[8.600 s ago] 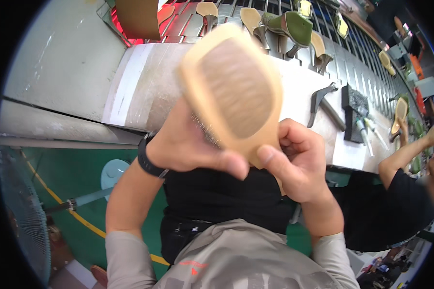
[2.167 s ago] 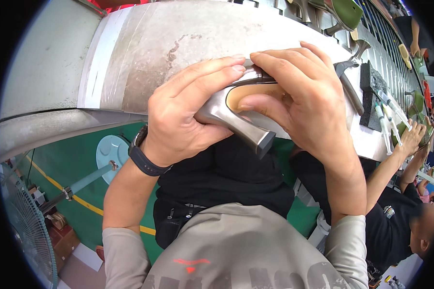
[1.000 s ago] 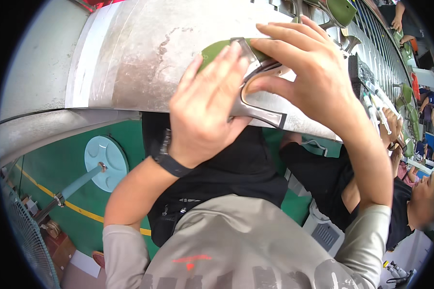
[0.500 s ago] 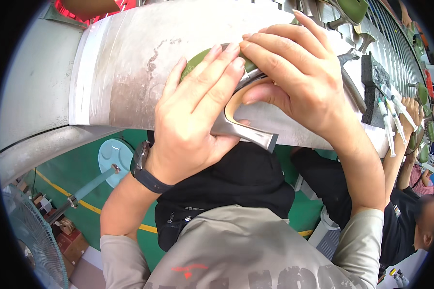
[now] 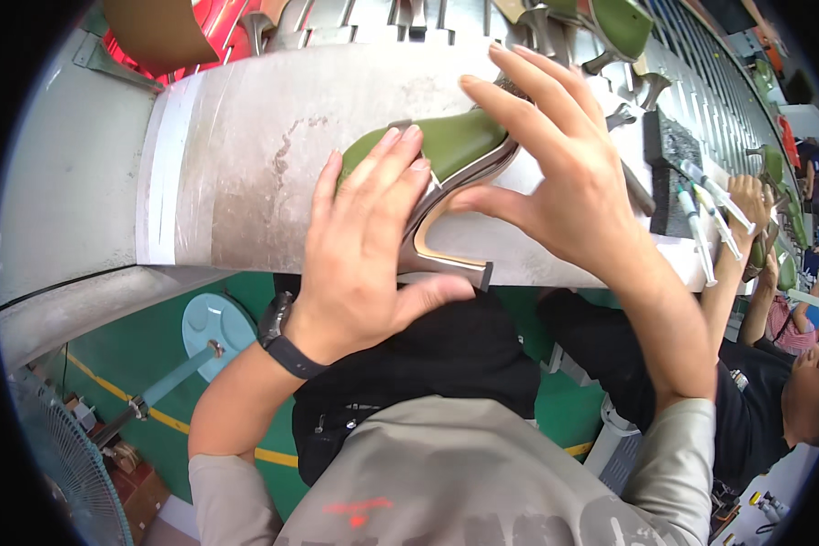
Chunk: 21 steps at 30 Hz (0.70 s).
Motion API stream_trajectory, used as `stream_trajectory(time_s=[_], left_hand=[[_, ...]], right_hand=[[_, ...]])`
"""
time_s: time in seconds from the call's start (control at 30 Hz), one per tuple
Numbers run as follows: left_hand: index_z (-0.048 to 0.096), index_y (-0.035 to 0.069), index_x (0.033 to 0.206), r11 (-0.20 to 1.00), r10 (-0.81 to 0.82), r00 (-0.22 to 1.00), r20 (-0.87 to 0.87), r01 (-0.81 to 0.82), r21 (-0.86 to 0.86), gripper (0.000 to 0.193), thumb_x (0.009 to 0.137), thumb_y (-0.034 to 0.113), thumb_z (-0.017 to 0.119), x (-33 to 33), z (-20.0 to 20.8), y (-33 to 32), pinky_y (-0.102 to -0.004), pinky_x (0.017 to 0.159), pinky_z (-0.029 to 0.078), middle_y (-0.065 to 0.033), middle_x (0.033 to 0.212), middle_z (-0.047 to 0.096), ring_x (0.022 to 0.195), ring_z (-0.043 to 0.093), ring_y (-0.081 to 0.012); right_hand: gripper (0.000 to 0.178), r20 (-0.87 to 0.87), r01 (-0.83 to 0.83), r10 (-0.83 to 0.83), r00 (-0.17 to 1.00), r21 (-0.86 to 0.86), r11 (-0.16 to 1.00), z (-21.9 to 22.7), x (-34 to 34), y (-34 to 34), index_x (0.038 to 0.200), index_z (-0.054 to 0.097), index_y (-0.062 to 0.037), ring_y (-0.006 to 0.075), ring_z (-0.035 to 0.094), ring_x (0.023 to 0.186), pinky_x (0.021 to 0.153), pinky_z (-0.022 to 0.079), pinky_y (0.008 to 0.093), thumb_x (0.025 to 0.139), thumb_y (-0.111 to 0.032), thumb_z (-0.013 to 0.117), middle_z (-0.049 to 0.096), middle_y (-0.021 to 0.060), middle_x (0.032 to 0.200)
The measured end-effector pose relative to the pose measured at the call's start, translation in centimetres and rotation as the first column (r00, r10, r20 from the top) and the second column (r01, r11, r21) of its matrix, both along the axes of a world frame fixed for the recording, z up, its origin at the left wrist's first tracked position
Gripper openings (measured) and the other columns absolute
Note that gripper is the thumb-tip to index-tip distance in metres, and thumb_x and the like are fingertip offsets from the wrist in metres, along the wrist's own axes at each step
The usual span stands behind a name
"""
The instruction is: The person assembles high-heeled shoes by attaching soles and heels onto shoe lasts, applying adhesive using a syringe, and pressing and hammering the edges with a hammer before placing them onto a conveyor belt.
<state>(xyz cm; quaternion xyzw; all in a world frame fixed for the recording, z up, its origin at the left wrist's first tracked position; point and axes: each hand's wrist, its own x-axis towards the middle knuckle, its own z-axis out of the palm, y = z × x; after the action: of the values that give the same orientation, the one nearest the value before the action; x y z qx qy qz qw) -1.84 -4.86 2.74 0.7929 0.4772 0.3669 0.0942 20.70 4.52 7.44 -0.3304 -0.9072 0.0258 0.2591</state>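
Free lane left of left fingers (image 5: 364,196); right side crowded.
Surface (image 5: 237,164) open out that way. Heeled green shoe (image 5: 460,141) blocks most of the gap across to right fingers (image 5: 532,123). Right of those: hammer-like tool (image 5: 639,189), black block (image 5: 668,187), syringes (image 5: 701,238). Ahead-right of their tips: another green shoe (image 5: 624,27), slatted rack (image 5: 701,86).

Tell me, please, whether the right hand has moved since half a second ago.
Yes: judged against the dark stain on the bench, the right hand has shifted toward the bench's far side, its fingertips now farther up and right of the stain.
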Motion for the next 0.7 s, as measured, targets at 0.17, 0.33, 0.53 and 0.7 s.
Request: stream_trajectory(time_s=[0.17,0.33,0.53,0.7], left_hand=[[0.051,-0.001,0.145,0.955,-0.068,0.992,0.11,0.096,-0.279,0.081,0.08,0.029,0.089,-0.4,2.2,4.1,-0.0441,0.11,0.047,-0.0258,0.137,0.064,0.126,0.062,-0.042],[0.054,-0.007,0.144,0.924,-0.22,0.973,0.073,0.232,-0.304,0.076,0.082,0.026,0.083,0.9,2.4,7.1,-0.0435,0.111,0.046,-0.0267,0.136,0.064,0.127,0.061,-0.0412],[0.051,-0.008,0.149,0.919,-0.216,0.974,0.074,0.228,-0.32,0.083,0.08,0.026,0.083,0.6,1.8,7.1,-0.0439,0.115,0.043,-0.0273,0.143,0.06,0.133,0.058,-0.0414],[0.051,-0.007,0.149,0.922,-0.221,0.972,0.074,0.233,-0.307,0.082,0.08,0.024,0.083,0.4,1.8,7.1,-0.0446,0.114,0.043,-0.0272,0.143,0.06,0.131,0.058,-0.0425]], right_hand=[[0.043,-0.191,0.442,-0.432,0.882,0.015,0.897,-2.6,6.9,-1.1,0.13,0.07,-0.003,0.0382,0.066,0.117,0.1,0.053,0.045,0.088,-0.008,0.08,0.069,0.0202,0.126],[0.06,-0.057,0.516,-0.513,0.857,0.085,0.852,-5.9,9.3,-1.9,0.138,0.066,-0.0038,0.0373,0.062,0.107,0.095,0.049,0.0466,0.08,0.008,0.06,0.068,0.0184,0.115],[0.045,-0.025,0.447,-0.479,0.877,-0.323,0.834,-3.3,8.1,-1.7,0.129,0.069,-0.0022,0.0374,0.067,0.087,0.08,0.054,0.0406,0.084,-0.001,0.071,0.071,0.0152,0.1],[0.044,-0.532,0.068,-0.13,0.837,-0.135,0.989,0.7,4.2,-5.3,0.119,0.073,-0.0005,0.0265,0.072,0.09,0.082,0.056,0.0343,0.082,-0.018,0.088,0.074,0.0174,0.101]])
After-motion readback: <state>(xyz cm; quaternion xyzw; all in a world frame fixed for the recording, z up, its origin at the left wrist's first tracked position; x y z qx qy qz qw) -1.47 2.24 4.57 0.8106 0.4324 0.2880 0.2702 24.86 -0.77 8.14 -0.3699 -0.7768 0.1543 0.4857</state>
